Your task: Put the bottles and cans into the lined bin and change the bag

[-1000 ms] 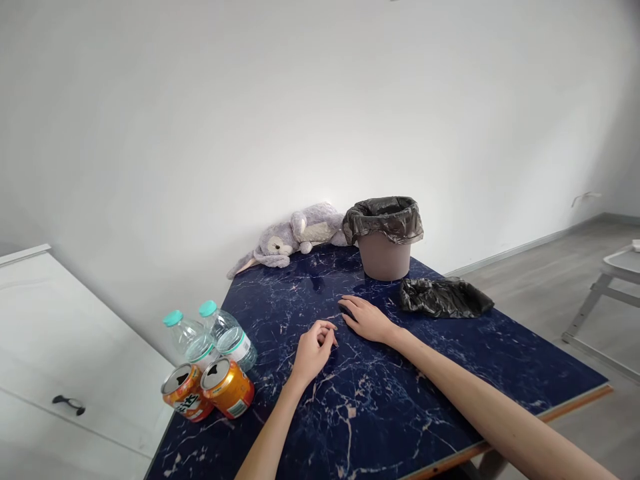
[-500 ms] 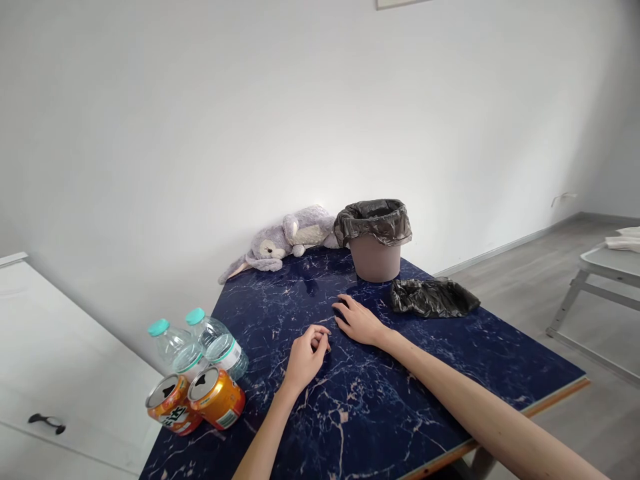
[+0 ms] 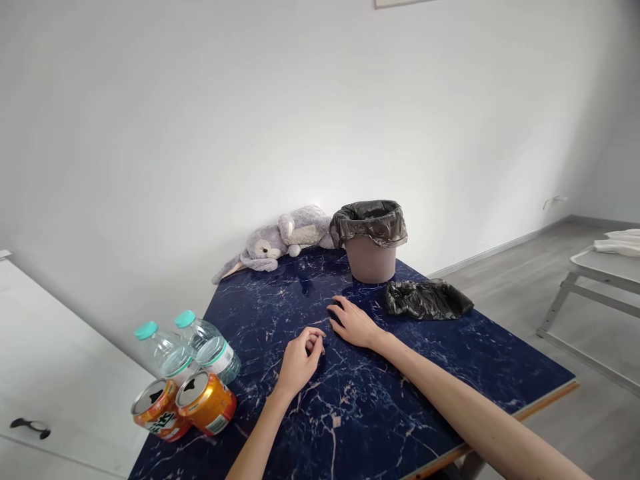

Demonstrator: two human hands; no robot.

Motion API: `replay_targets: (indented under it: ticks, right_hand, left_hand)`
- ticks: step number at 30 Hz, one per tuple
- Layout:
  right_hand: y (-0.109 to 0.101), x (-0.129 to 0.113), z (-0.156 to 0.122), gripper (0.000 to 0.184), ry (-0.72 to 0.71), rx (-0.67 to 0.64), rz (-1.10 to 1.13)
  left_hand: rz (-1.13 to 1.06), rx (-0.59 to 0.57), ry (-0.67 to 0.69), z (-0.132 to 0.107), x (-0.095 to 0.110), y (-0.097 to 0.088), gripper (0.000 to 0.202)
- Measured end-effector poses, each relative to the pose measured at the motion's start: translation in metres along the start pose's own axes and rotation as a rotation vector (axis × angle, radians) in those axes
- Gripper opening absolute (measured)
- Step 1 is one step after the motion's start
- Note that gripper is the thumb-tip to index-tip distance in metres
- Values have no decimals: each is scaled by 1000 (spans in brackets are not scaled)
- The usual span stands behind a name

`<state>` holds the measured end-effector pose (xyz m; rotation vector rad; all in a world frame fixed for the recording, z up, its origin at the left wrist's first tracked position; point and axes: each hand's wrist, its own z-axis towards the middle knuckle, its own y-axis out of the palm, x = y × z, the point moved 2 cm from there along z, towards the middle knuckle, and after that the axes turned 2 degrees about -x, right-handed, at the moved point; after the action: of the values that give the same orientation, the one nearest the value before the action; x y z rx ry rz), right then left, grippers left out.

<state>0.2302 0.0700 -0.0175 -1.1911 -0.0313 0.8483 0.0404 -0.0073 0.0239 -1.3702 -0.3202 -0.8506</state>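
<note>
My left hand point(image 3: 300, 361) rests on the dark blue marbled table point(image 3: 280, 440), its fingers curled in loosely towards the thumb with nothing visible in them. Just beyond and to the right, my right hand point(image 3: 354, 323) lies palm down on the table with its fingers spread, holding nothing. A crumpled black plastic bag point(image 3: 427, 300) lies to the right of that hand, apart from it. Behind the hands stands a pinkish-grey trash bin point(image 3: 371, 260), lined with a black bag point(image 3: 390, 230) folded over its rim.
At the table's left edge stand two clear plastic bottles point(image 3: 220, 357) with turquoise caps and two opened orange cans point(image 3: 207, 403). A grey plush rabbit point(image 3: 265, 247) lies against the wall. A white cabinet point(image 3: 50, 353) is at left, a grey folding table point(image 3: 595, 270) at right.
The whole view has shifted slightly, so things appear a little further left. Both hands keep their places and poses on the table; no object has moved.
</note>
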Motion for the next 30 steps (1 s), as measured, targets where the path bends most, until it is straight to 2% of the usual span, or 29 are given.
replay_targets:
  ticks: [22, 30]
  right_hand:
    - [0, -10, 9, 48, -47, 82, 67]
    - [1, -18, 9, 58, -69, 91, 103]
  left_hand:
    - [188, -43, 4, 7, 14, 0, 31]
    - [209, -24, 5, 7, 12, 0, 29]
